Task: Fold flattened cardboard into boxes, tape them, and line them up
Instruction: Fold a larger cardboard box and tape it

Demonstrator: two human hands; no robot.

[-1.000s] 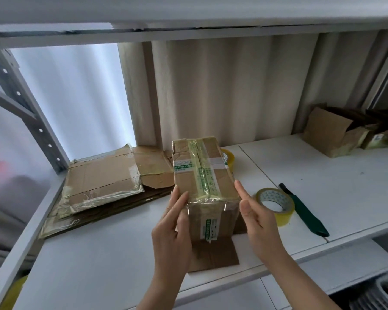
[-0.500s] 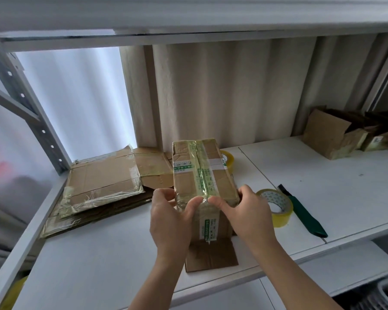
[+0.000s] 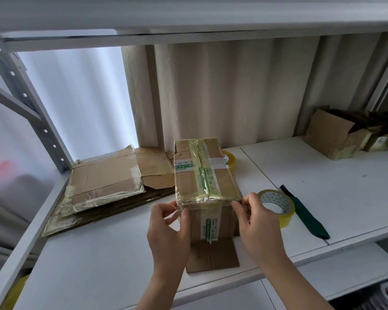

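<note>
Taped box (image 3: 205, 175) standing on the shelf (image 3: 323, 186); left hand (image 3: 168, 229) and right hand (image 3: 255, 222) each pinch a near top corner; tape roll (image 3: 278, 206) beside.

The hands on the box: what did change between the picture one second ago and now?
Both hands moved up to the box's near top edge. A second ago they lay flat and open against its sides; now the left hand and the right hand have curled fingers that pinch the near corners. The box, both tape rolls, the green cutter and the flat cardboard stayed where they were.
</note>
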